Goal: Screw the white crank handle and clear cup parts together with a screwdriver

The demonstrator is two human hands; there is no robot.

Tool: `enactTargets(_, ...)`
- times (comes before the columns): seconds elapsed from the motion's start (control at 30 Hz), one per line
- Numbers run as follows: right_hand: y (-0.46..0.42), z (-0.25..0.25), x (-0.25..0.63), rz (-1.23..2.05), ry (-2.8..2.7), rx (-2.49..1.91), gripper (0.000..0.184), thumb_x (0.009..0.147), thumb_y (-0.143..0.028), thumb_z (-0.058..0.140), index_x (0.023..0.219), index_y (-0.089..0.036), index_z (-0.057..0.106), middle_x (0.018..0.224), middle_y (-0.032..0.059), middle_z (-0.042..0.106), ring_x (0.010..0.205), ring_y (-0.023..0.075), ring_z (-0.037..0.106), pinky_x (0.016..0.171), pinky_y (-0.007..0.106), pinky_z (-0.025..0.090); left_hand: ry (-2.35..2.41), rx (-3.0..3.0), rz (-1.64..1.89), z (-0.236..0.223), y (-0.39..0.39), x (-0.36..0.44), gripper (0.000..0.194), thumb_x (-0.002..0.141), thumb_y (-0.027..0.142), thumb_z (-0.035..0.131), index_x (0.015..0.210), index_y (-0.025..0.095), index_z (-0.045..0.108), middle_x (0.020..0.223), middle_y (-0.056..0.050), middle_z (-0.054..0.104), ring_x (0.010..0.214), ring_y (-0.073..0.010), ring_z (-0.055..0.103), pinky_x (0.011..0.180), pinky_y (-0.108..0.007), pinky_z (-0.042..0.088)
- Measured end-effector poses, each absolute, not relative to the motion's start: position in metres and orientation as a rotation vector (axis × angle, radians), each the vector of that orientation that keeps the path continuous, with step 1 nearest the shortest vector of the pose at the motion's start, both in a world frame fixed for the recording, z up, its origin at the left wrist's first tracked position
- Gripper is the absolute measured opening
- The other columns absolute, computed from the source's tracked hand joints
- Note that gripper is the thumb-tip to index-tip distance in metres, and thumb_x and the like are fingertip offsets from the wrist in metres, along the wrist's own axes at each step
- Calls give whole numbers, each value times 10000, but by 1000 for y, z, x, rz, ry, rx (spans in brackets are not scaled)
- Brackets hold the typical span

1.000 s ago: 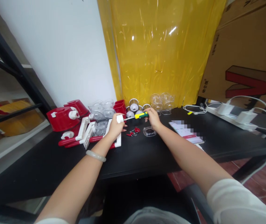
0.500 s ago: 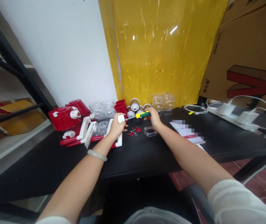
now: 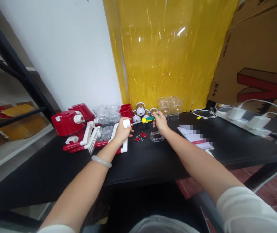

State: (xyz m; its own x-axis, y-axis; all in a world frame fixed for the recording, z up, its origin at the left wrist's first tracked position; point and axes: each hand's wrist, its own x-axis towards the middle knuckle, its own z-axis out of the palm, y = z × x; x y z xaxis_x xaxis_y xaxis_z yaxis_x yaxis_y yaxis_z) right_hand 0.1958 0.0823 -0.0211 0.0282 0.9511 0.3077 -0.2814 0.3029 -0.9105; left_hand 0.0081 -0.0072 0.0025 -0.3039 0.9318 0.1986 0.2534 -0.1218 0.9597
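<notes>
A black tabletop (image 3: 138,165) stands before a white wall (image 3: 65,48) and a yellow curtain (image 3: 167,58), with a large cardboard box (image 3: 247,48) at the right. Over its middle, the left hand (image 3: 122,132) is closed around one white part (image 3: 127,123); the right hand (image 3: 161,123) grips one screwdriver (image 3: 148,119), its shaft pointing at that part. Whether the tip touches cannot be told. At least four filters (image 3: 140,109) sit behind, at least two red tubs (image 3: 64,124) to the left. One clear ring (image 3: 157,140) and one phone (image 3: 189,133) lie nearer; black surface stretches from the ring to the front edge.
</notes>
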Motion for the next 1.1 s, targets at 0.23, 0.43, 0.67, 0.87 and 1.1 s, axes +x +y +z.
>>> enactTargets(0.23, 79, -20, 195, 1074, -1181, -797, 340, 861, -557, 564, 808, -220, 560, 516, -72, 498, 403, 95, 488, 413, 220, 418, 1564, 1331, 1473, 2, -8, 8, 584, 618, 34, 557, 1158, 255, 539, 892, 15, 583, 638, -121, 667, 464, -181, 531)
enactTargets(0.43, 88, -23, 195, 1106, -1140, -760, 171, 801, -361, 534, 820, -205, 601, 647, -50, 573, 431, 91, 522, 455, 240, 444, 1573, 1335, 1466, 5, -11, 11, 567, 634, 32, 550, 1155, 254, 543, 887, 12, 580, 646, -127, 673, 459, -180, 530)
enactTargets(0.67, 87, -23, 195, 1094, -1158, -727, 164, 771, -364, 584, 788, -200, 594, 650, -56, 573, 425, 70, 506, 433, 216, 421, 1569, 1337, 1464, 3, -8, 9, 584, 627, 27, 540, 1166, 252, 531, 886, 15, 570, 639, -122, 665, 454, -179, 527)
enactTargets(0.87, 84, -22, 196, 1066, -1164, -761, 208, 764, -403, 647, 791, -203, 596, 650, -51, 598, 426, 77, 518, 403, 213, 409, 1564, 1325, 1465, 3, -8, 8, 601, 618, 31, 547, 1176, 252, 523, 892, 14, 582, 644, -118, 660, 467, -173, 524)
enactTargets(1.1, 77, -21, 199, 1005, -1265, -800, 409, 808, -627, 648, 781, -230, 552, 413, -99, 439, 333, 94, 424, 381, 222, 342, 1546, 1338, 1470, 1, -6, 6, 592, 625, 34, 547, 1175, 254, 520, 894, 14, 567, 650, -129, 663, 461, -189, 528)
